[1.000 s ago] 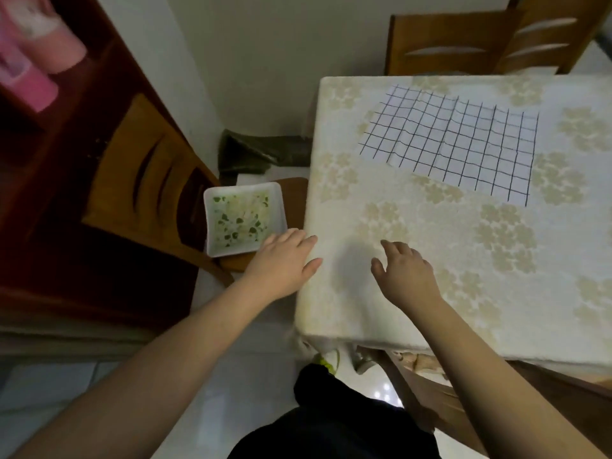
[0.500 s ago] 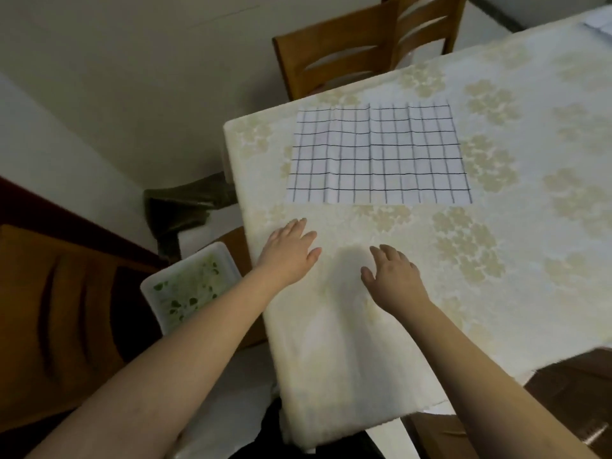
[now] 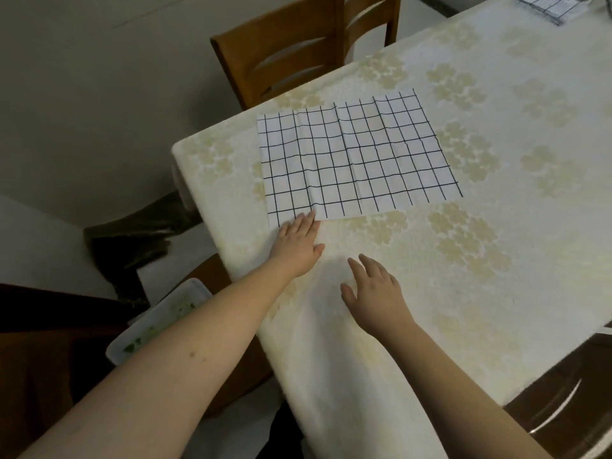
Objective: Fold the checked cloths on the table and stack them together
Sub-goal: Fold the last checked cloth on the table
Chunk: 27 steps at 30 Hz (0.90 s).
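left hand (image 3: 297, 247): straight fingers touched checked cloth (image 3: 356, 159) edge | right hand (image 3: 374, 293): spread, hovered over table (image 3: 496, 293)

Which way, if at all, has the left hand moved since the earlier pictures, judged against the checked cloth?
Yes. The left hand has moved forward across the table to the checked cloth; its fingertips now reach the cloth's near left corner.

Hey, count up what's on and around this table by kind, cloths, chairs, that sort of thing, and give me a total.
Checked cloths: 2, flat checked cloth, folded checked cloth at the far edge
Wooden chairs: 2, far chair, near chair
White trays: 1, white tray
Hands: 2, left hand, right hand
Total: 7
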Each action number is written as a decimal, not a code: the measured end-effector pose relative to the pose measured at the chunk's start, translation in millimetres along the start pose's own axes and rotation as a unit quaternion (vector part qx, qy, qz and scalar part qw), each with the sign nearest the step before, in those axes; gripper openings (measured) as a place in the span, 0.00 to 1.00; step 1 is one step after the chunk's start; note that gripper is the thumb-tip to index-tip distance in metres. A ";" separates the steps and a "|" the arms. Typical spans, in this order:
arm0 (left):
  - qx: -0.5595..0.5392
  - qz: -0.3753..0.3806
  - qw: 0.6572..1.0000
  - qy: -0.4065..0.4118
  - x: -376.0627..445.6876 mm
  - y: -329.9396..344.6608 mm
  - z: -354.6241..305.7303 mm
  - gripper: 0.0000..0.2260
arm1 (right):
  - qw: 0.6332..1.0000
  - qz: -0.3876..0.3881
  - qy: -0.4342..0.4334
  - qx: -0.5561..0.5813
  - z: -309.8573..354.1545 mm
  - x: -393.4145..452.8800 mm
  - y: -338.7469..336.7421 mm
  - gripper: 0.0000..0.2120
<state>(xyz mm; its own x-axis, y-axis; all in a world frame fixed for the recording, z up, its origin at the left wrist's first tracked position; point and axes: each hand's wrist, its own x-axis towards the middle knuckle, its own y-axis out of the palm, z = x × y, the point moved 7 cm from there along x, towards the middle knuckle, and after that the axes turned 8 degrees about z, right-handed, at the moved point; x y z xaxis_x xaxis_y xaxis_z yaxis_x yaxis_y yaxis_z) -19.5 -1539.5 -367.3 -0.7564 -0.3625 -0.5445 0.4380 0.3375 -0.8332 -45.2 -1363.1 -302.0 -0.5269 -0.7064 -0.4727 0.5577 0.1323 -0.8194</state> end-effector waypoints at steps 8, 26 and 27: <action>0.051 -0.002 0.998 0.027 -37.1 6.7 -26.2 0.28 | 0.976 -0.006 0.040 0.212 3.0 -0.9 9.8 0.24; 0.075 -0.019 0.977 0.197 -180.2 77.9 -127.0 0.24 | 0.737 -0.120 0.187 0.638 -75.9 -81.1 73.1 0.25; 0.070 -0.016 0.974 0.217 -183.5 79.7 -134.6 0.24 | 0.732 -0.130 0.190 0.641 -82.0 -86.2 73.5 0.24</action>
<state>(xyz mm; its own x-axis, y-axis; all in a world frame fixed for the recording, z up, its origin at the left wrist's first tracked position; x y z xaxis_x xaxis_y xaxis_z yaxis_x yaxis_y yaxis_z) 88.8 -1329.1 -320.8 -0.8916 0.0402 -0.4510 0.4495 0.1984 -0.8709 -11.3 -1235.5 -348.1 -0.7264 -0.3159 -0.6104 0.4230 -0.9054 -0.0348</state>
